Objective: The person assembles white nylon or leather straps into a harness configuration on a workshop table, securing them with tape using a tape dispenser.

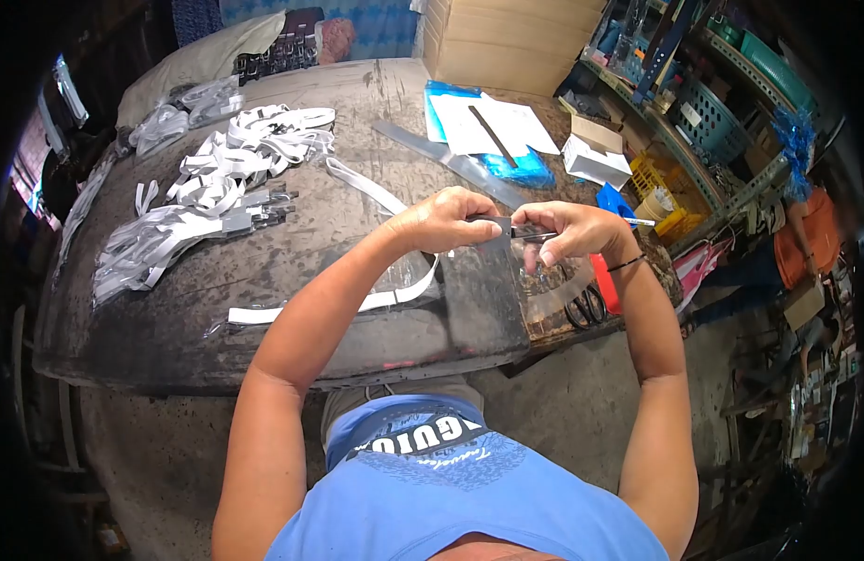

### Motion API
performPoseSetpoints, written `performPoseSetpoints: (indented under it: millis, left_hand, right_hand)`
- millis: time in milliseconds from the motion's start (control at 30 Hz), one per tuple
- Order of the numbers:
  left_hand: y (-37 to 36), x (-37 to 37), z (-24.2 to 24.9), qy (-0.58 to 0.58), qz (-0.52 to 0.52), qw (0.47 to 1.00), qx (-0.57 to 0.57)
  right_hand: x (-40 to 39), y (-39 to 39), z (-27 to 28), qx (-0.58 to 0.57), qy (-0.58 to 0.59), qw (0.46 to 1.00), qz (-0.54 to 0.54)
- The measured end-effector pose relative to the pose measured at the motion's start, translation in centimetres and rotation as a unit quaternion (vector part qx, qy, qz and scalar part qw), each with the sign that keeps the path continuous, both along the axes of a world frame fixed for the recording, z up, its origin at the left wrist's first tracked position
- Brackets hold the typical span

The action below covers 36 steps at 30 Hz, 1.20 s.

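Observation:
My left hand [448, 222] is closed, thumb and fingers pinching a small dark grey flat piece [498, 225] that looks like a tag. Facing it, my right hand [574, 230] is closed on a dark, shiny piece [533, 234] that looks like a buckle; the fingers partly hide it. A white strap [395, 297] curves over the table beneath my left forearm and rises towards my left hand. Another length of white strap [365, 184] lies just beyond that hand. How the strap joins the small pieces is hidden by my fingers.
Piled white straps [250, 150] and a bagged bundle with grey tags [170, 238] lie left on the worn table [357, 84]. Papers [493, 126] and a small white box [597, 159] sit beyond. Black-handled scissors [584, 307] lie right. A person [806, 238] is at far right.

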<state>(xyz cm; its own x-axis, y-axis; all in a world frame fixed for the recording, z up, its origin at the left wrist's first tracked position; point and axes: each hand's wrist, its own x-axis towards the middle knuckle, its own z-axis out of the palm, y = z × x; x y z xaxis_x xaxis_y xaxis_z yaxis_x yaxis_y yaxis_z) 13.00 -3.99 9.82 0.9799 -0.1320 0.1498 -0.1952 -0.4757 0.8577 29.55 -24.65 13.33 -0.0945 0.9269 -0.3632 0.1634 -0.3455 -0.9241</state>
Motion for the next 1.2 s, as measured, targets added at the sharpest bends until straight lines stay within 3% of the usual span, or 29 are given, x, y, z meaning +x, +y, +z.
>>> performPoseSetpoints:
  millis: [167, 367, 467, 567, 633, 767, 833, 933, 1200]
  left_hand:
    - [0.3, 0.6, -1.0, -0.009, 0.003, 1.000, -0.013]
    - [0.2, 0.7, -1.3, 0.001, 0.005, 1.000, -0.009]
    - [0.3, 1.1, -2.0, 0.001, 0.001, 1.000, -0.026]
    - [0.3, 0.9, -1.2, 0.012, -0.006, 1.000, -0.015]
    - [0.3, 0.7, -1.0, 0.018, -0.004, 1.000, -0.018]
    - [0.4, 0.8, -1.2, 0.015, 0.002, 1.000, -0.015]
    - [0.2, 0.7, -1.0, 0.018, 0.006, 1.000, -0.017]
    - [0.3, 0.5, -0.8, 0.021, 0.010, 1.000, -0.016]
    - [0.4, 0.7, -1.0, 0.006, 0.002, 1.000, -0.010]
  right_hand:
    - [-1.0, 0.1, 0.1, 0.006, 0.005, 1.000, -0.010]
    - [-1.4, 0.5, -0.5, 0.015, -0.065, 0.996, -0.063]
    - [-1.4, 0.8, -0.9, 0.074, -0.116, 0.989, -0.056]
    - [-1.5, 0.9, 0.3, 0.055, -0.211, 0.976, -0.022]
    - [-1.3, 0.8, 1.1, 0.067, -0.355, 0.931, 0.048]
    - [-1.5, 0.8, 1.4, 0.033, -0.310, 0.950, 0.024]
    - [-1.5, 0.9, 0.9, 0.071, -0.283, 0.956, 0.008]
    - [-1.6, 0.9, 1.5, 0.061, -0.352, 0.933, 0.039]
    - [-1.6, 0.9, 1.7, 0.024, -0.290, 0.956, 0.037]
